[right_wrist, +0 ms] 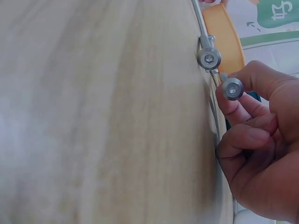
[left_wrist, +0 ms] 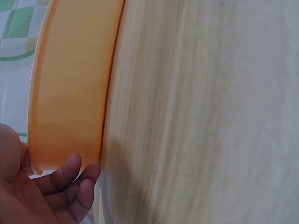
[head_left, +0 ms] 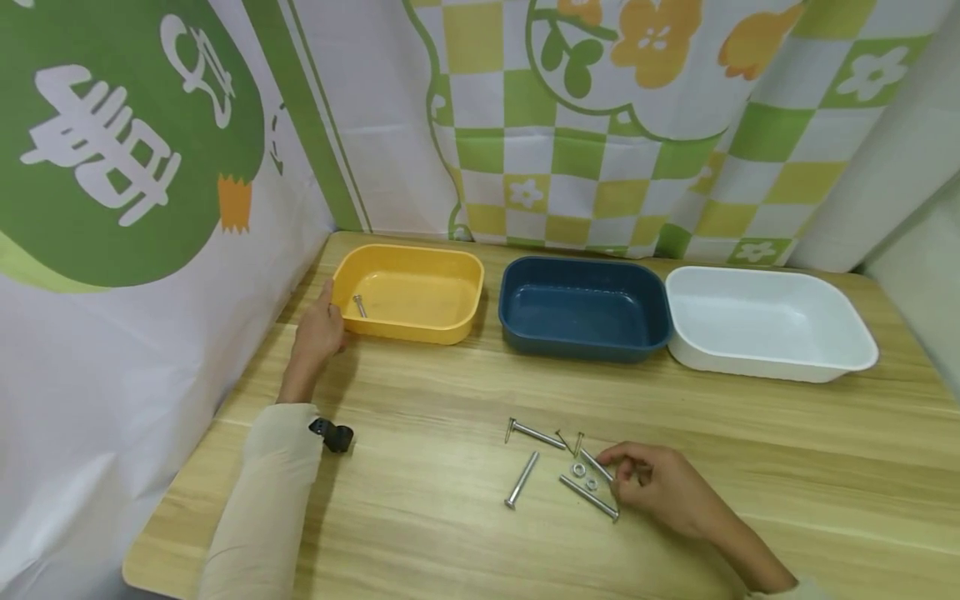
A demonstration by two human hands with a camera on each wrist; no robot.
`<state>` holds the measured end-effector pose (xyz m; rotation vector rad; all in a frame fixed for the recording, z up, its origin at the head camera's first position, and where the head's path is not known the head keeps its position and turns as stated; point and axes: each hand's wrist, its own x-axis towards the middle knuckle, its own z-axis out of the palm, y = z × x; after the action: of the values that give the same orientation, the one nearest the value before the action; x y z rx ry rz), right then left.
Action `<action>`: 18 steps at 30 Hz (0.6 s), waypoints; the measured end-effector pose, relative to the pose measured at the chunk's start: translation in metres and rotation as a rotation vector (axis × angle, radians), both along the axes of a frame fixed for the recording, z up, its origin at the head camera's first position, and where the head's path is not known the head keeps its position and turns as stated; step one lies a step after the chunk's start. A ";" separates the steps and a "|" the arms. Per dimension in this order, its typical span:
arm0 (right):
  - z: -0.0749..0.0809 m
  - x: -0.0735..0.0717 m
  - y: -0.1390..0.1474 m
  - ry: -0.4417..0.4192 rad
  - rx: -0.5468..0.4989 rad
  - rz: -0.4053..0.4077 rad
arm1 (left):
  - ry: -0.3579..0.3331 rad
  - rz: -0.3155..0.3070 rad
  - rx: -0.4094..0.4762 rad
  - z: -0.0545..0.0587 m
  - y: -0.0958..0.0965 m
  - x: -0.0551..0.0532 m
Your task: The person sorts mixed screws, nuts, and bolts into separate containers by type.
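Observation:
My left hand (head_left: 318,333) grips the left end of the yellow tray (head_left: 408,333), which holds one small bolt (head_left: 360,306). In the left wrist view, curled fingers (left_wrist: 70,175) lie against the tray's outer wall. On the right, my right hand (head_left: 663,487) pinches a silver bolt (head_left: 596,464) low over the table; its round socket head (right_wrist: 232,88) faces the right wrist camera. Close by lie another long bolt (head_left: 590,498), two hex nuts (head_left: 578,470) and small screws (head_left: 579,443). Further left are two more bolts (head_left: 522,481).
A dark blue tray (head_left: 585,348) stands right of the yellow one, and a white tray (head_left: 765,364) sits against its right side. All three line the back of the wooden table (head_left: 420,500). Behind hangs a patterned cloth (head_left: 525,158).

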<state>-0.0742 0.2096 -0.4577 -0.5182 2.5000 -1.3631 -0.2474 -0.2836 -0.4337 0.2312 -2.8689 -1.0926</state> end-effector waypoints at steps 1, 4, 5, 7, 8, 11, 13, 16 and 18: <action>0.001 -0.001 0.000 -0.010 -0.009 0.000 | 0.003 0.001 -0.006 -0.001 0.000 0.000; 0.003 -0.003 -0.002 -0.013 -0.030 0.003 | 0.019 0.005 -0.019 -0.002 -0.002 -0.001; 0.004 -0.005 -0.004 -0.007 -0.032 0.002 | 0.021 0.006 -0.019 -0.002 -0.002 -0.001; 0.005 -0.008 -0.007 -0.002 -0.039 -0.006 | 0.028 0.009 -0.018 -0.003 -0.003 -0.001; 0.006 -0.010 -0.009 0.009 -0.039 -0.014 | 0.028 0.009 -0.011 -0.002 -0.003 0.000; 0.009 -0.016 -0.017 0.030 -0.041 -0.040 | 0.023 0.015 -0.007 -0.002 -0.003 0.000; 0.011 -0.021 -0.022 0.031 -0.048 -0.057 | 0.013 0.019 -0.005 -0.002 -0.003 0.000; 0.015 -0.029 -0.030 0.029 -0.060 -0.062 | 0.000 0.026 -0.006 -0.003 -0.003 -0.002; 0.018 -0.036 -0.036 0.031 -0.068 -0.060 | -0.002 0.019 -0.008 -0.003 -0.002 -0.004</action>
<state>-0.1099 0.1735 -0.4392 -0.4853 2.5210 -1.4774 -0.2513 -0.2859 -0.4371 0.2595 -2.8660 -1.0785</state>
